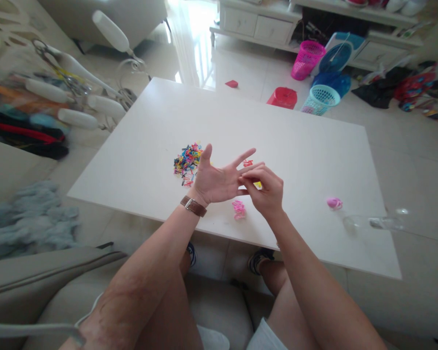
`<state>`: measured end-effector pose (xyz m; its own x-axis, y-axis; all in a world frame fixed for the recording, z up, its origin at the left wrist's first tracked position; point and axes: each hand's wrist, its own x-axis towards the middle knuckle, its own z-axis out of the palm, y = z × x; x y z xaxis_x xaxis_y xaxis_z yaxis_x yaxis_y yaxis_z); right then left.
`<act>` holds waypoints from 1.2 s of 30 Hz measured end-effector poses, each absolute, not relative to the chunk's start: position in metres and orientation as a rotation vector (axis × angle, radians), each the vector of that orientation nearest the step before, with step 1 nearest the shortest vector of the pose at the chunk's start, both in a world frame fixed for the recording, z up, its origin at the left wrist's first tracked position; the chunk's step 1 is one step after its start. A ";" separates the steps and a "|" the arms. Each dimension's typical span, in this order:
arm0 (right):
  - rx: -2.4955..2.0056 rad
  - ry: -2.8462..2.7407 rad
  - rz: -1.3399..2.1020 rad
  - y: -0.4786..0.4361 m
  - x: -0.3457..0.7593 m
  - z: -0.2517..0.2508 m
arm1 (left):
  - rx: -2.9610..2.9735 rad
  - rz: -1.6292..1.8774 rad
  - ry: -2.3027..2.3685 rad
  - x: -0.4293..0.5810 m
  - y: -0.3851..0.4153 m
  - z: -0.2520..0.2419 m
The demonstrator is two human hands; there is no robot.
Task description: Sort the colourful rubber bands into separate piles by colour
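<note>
My left hand (pixel 221 177) is held palm up over the white table (pixel 314 146), fingers spread apart, a brown watch strap on the wrist. My right hand (pixel 264 189) is pinched closed against the left hand's fingers; a bit of yellow shows under it, too small to name. A pile of small multicoloured rubber bands (pixel 187 163) lies just left of the left hand. A few red bands (pixel 247 163) lie beyond the fingers. A bundle of pink bands (pixel 238 209) lies under my hands. Another pink bundle (pixel 334 203) lies to the right.
A clear plastic bottle (pixel 375 222) lies on the table's right side. On the floor beyond are a pink basket (pixel 306 59), a teal basket (pixel 320 99) and a red tub (pixel 282 97). A rack with white handles (pixel 76 104) stands left. I sit on a beige sofa.
</note>
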<state>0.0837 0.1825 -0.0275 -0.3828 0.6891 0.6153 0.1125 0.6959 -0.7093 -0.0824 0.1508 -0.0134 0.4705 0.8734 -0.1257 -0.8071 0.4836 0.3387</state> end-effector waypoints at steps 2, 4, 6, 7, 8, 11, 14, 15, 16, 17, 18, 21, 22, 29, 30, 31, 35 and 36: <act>-0.688 -1.742 0.731 0.183 0.084 -0.029 | 0.261 1.054 0.296 -0.082 0.152 -0.013; -0.764 -1.613 0.743 0.185 0.084 -0.029 | 0.290 1.079 0.308 -0.081 0.154 -0.013; -0.856 -1.525 0.754 0.187 0.085 -0.029 | 0.336 1.103 0.340 -0.081 0.156 -0.015; -0.899 -1.494 0.764 0.187 0.085 -0.029 | 0.362 1.112 0.362 -0.081 0.157 -0.016; -0.932 -1.469 0.781 0.188 0.085 -0.029 | 0.389 1.123 0.387 -0.081 0.159 -0.017; -0.973 -1.406 0.855 0.190 0.086 -0.030 | 0.465 1.178 0.483 -0.080 0.164 -0.025; -0.992 -1.379 0.936 0.192 0.086 -0.031 | 0.533 1.249 0.613 -0.077 0.168 -0.035; -1.009 -1.379 0.962 0.193 0.086 -0.031 | 0.555 1.270 0.658 -0.075 0.169 -0.039; -1.030 -1.380 0.987 0.193 0.086 -0.031 | 0.581 1.286 0.699 -0.074 0.169 -0.042; -1.052 -1.382 1.011 0.194 0.087 -0.031 | 0.616 1.299 0.736 -0.072 0.170 -0.045; -1.072 -1.382 1.036 0.194 0.087 -0.031 | 0.657 1.312 0.770 -0.071 0.171 -0.048; -1.092 -1.377 1.114 0.195 0.087 -0.031 | 0.798 1.343 0.858 -0.067 0.174 -0.054; -1.093 -1.376 1.137 0.196 0.087 -0.031 | 0.835 1.354 0.882 -0.067 0.174 -0.055; -1.112 -1.445 1.232 0.196 0.087 -0.028 | 0.987 1.369 0.985 -0.071 0.175 -0.052; -1.100 -1.462 1.246 0.196 0.087 -0.028 | 0.999 1.370 0.995 -0.072 0.175 -0.052; -1.087 -1.476 1.256 0.196 0.087 -0.028 | 1.007 1.369 1.005 -0.072 0.175 -0.052; -1.085 -1.513 1.272 0.198 0.090 -0.032 | 1.007 1.344 1.034 -0.073 0.176 -0.055; -1.104 -1.530 1.280 0.200 0.091 -0.034 | 0.983 1.354 1.040 -0.073 0.176 -0.056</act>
<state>0.0915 0.1997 -0.0341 -0.2642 0.9626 0.0605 0.1103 0.0924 -0.9896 -0.0734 0.1763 -0.0560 -0.0430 0.9990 -0.0100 -0.2675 -0.0019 0.9635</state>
